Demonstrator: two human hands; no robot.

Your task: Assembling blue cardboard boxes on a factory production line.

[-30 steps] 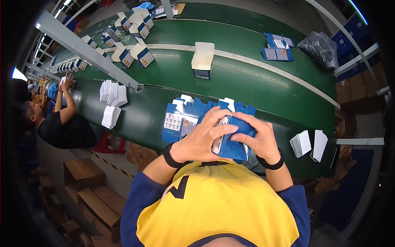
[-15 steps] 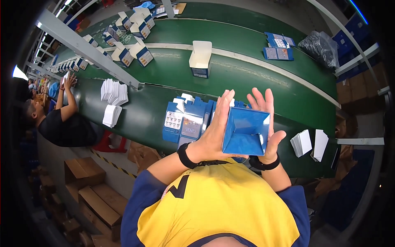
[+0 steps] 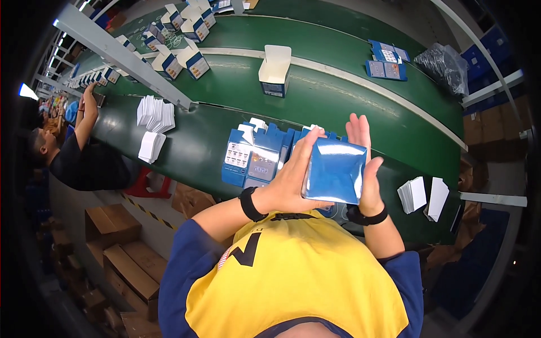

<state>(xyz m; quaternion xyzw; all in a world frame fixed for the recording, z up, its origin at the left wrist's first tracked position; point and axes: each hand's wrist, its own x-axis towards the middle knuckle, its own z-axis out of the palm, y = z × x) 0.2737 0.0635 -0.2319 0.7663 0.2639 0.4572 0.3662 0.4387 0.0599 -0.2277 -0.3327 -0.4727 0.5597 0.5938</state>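
Note:
A glossy blue carton (image 3: 335,173) is pressed between my two palms in front of my chest. My left hand (image 3: 288,179) lies along its left side with the fingers stretched out. My right hand (image 3: 371,190) supports the right side, fingers pointing up and thumb raised. The carton's end toward me shows a nearly flat, slightly creased blue face. Left of my hands, flat blue folded cartons (image 3: 253,155) with printed panels lie on the green table (image 3: 197,163). Part of that pile is hidden behind my left hand.
White card stacks lie at left (image 3: 155,114) and right (image 3: 412,194). An open carton (image 3: 275,73) stands on the green conveyor (image 3: 225,84); several more (image 3: 193,61) stand far left. Flat cartons (image 3: 387,62) and a plastic bag (image 3: 445,65) lie far right. A co-worker (image 3: 84,158) sits left.
The carton's near end went from an open hollow to a nearly flat blue face. My hands stay around it. The co-worker's arm moved, and the white item it held is out of sight.

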